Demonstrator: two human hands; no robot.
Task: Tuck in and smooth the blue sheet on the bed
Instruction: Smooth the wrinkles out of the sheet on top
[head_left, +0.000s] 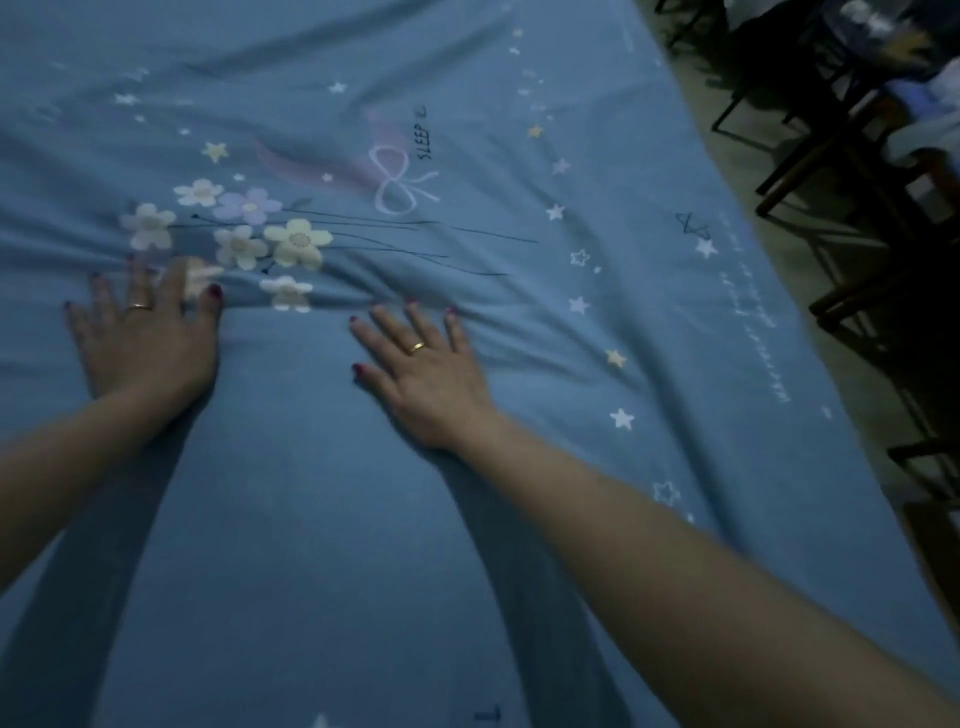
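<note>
Blue sheet (519, 364) spread across the whole bed, filling nearly all of the head view, long axis running away from the hands and up toward the far end. Right edge (769, 291) slanting down beside the floor (737, 156), with dark chair frames (857, 171) well apart on that side. Both hands flat on the cloth, palms down, fingers straight and splayed, gripping nothing. Left hand (143, 343) set at the near side of the flower print (244, 228), fingertips blurred. Right hand (421, 369) just beside it toward the middle, fingertips at a ridge of bunched folds (332, 293). Ridge lying crosswise, directly ahead of both hands, spanning the gap between them. Smooth cloth nearer the body; more loose creases beyond the ridge and fanning off toward the right edge. Likely step: pressing slack away from the body, along the long axis. Right hand nearer the right edge, so probably better placed for sweeping creases that way. Tucked state of any edge not visible from here. Smoothing judged well short of finished.
</note>
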